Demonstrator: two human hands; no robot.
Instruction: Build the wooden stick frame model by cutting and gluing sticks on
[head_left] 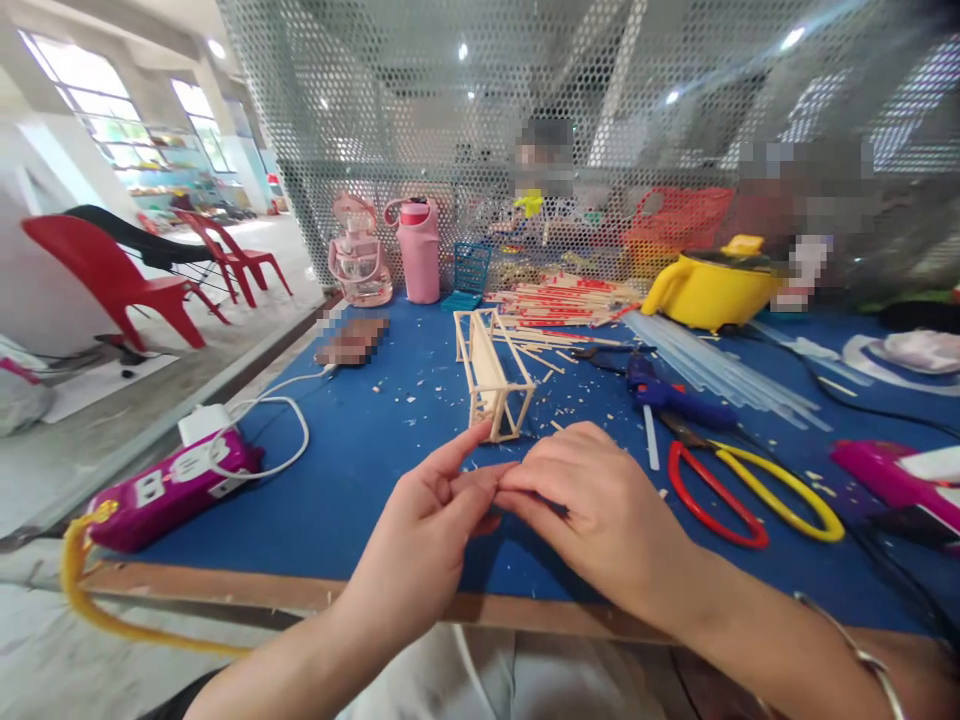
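Above the near part of the blue tabletop point(330, 500), my left hand point(431, 525) and my right hand point(592, 505) meet at the fingertips. The left thumb presses toward the fingers while its index finger stretches forward. My right thumb and fingers are pinched together against the left fingertips. Whatever lies between them, if anything, is hidden or too small to name. Just beyond the fingers stands a long open frame of thin wooden sticks point(491, 385), with a pale strip along its inside. The left index fingertip overlaps its near end; I cannot tell whether they touch.
Scissors point(757, 490) and a blue glue gun point(675, 395) lie to the right, near clear glue sticks point(720, 365). Behind are loose sticks point(562, 300), a yellow pot point(712, 290) and a pink bottle point(418, 250). A purple power strip point(176, 485) sits left.
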